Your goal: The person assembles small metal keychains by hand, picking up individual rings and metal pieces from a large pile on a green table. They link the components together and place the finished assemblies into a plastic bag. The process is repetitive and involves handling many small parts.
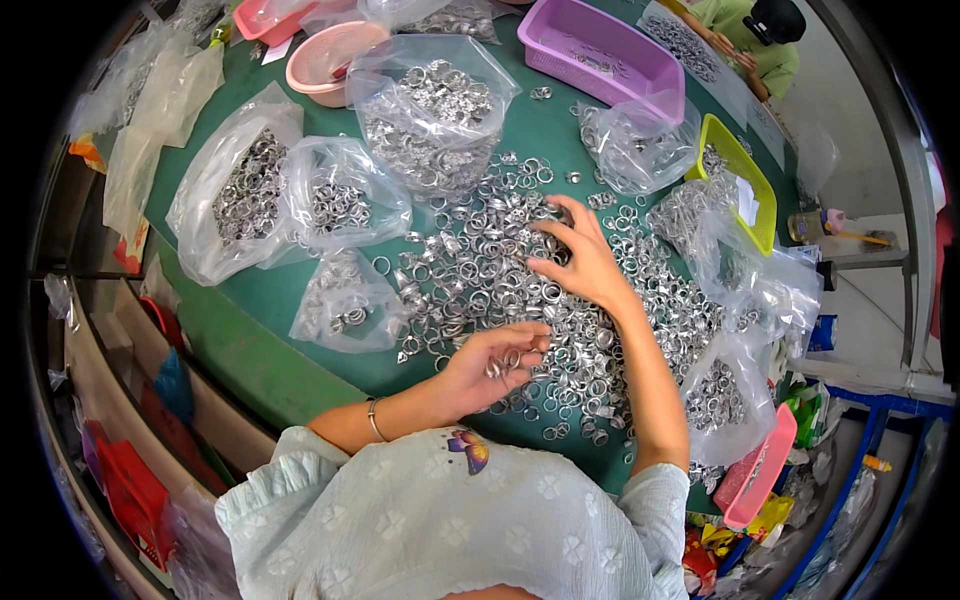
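Observation:
A big loose heap of silver metal rings (470, 270) covers the middle of the green table (250, 330). My left hand (490, 365) is cupped palm-up at the near edge of the heap, with a few rings resting in its curled fingers. Farther in, my right hand (580, 255) lies on the pile, its fingers spread and pressing among the rings. A thin bracelet (373, 418) circles my left wrist.
Clear plastic bags of rings (250, 190) (435, 105) (345, 305) lie left and behind; more bags (715, 390) at right. A purple basket (600, 50), a yellow-green tray (745, 175), pink bowl (325, 55) and pink tray (765, 465) ring the table. Another person (755, 40) works at far right.

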The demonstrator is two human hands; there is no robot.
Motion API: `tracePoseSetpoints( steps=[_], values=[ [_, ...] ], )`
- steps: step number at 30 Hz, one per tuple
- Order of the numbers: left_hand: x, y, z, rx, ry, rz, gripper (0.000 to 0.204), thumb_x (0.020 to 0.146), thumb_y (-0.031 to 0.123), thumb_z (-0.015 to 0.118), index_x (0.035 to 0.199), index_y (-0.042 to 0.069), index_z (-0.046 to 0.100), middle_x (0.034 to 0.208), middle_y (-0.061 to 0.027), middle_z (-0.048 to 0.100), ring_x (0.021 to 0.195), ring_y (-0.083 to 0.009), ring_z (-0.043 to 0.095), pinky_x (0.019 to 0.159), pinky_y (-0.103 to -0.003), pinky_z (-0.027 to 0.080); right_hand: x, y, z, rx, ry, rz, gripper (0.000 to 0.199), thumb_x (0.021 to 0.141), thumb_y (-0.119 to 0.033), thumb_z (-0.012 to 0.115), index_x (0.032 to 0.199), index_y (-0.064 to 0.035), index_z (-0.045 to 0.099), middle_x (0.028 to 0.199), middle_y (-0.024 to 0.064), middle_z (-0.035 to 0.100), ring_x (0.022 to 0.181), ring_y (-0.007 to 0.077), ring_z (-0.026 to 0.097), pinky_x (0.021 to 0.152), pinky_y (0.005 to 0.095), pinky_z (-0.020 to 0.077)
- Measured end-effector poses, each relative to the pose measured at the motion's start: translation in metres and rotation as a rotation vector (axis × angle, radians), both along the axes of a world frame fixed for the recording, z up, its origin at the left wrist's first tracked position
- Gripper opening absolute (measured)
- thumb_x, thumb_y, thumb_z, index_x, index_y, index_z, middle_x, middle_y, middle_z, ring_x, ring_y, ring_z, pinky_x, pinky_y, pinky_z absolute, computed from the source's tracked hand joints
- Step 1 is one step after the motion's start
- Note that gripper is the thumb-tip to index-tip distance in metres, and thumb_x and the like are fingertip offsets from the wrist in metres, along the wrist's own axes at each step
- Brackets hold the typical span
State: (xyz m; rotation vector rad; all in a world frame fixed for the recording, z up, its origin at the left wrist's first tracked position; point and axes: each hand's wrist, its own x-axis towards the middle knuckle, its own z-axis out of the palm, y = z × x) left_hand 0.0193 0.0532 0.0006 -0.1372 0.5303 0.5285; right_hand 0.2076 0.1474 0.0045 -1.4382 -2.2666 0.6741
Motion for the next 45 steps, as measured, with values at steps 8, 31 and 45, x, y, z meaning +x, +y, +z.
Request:
tracePoseSetpoints(
  steps=[8,31,45],
  values=[
    [-0.012,-0.004,-0.016,0.112,-0.148,0.070,0.021,0.085,0.000,0.053,0.106,0.003,0.056,0.089,-0.0045,0.055,0.061,-0.0065,0.039,0.050,-0.018,0.029,-0.002,0.001,0.022,-0.204,0.200,-0.216,0.020,0.074,-0.013,0.068,0.090,-0.0014,0.065,0.091,0.0118,0.064,0.100,0.0265,0.054,0.088,0.0341,0.0406],
    [-0.010,-0.003,-0.005,0.277,-0.050,0.050,0.029,0.078,-0.004,0.048,0.106,0.002,0.053,0.087,-0.0027,0.053,0.062,-0.0062,0.040,0.052,-0.018,0.031,-0.036,0.051,-0.001,0.168,0.030,0.004,0.025,0.075,-0.005,0.060,0.100,-0.0001,0.059,0.100,0.0114,0.054,0.087,0.0289,0.053,0.077,0.0356,0.0423],
    [-0.016,0.000,-0.003,0.134,-0.083,0.111,0.041,0.094,0.038,0.040,0.126,0.012,0.044,0.093,-0.0035,0.052,0.060,-0.0071,0.039,0.048,-0.018,0.029,-0.033,0.002,0.038,-0.251,0.332,0.195,0.015,0.070,-0.009,0.070,0.078,-0.0009,0.060,0.089,0.0077,0.060,0.084,0.0211,0.057,0.076,0.0322,0.0440]
  ],
)
